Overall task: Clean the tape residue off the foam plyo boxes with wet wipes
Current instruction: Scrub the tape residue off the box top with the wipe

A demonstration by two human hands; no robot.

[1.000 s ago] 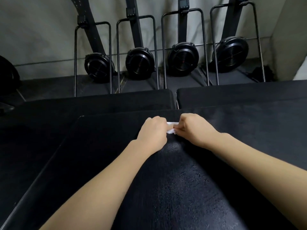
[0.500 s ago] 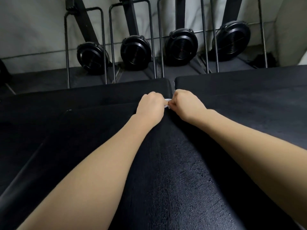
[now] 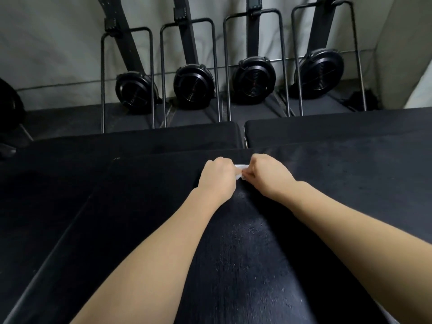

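Both hands meet just above the middle of the frame, on the far part of the nearest foam plyo box [image 3: 245, 253], whose black top fills the lower half of the picture; the left hand [image 3: 218, 177] and the right hand [image 3: 268, 175] have their fingers curled, and each grip pinches an end of the wet wipe [image 3: 240, 170], a small white scrap showing only in the narrow gap between the knuckles; the wipe sits close to the box's far edge, though whether it presses on the surface or is held just off it I cannot tell.

What could go wrong, as I judge it: with two hands pulling on so small a wad, the wipe may tear or shred and leave lint on the rough top; bunched this tightly it offers little wet face, so rubbing may smear the glue rather than lift it; working so near the far edge, a hard stroke could carry the wipe off the box and into the gap before the two farther boxes [image 3: 339, 129]; leaning weight on soft foam may dent it under the knuckles.

Hard to make out: the residue itself; pale specks and a dull sheen run down the middle of the top between the forearms, but whether that is glue, moisture or texture is unclear; the fingertips and most of the wipe are hidden by the backs of the hands; the box's near edge is cut off at the bottom of the frame; along the upper frame stand four black fan-wheel machines [image 3: 253, 84] against the wall, their tops cropped.
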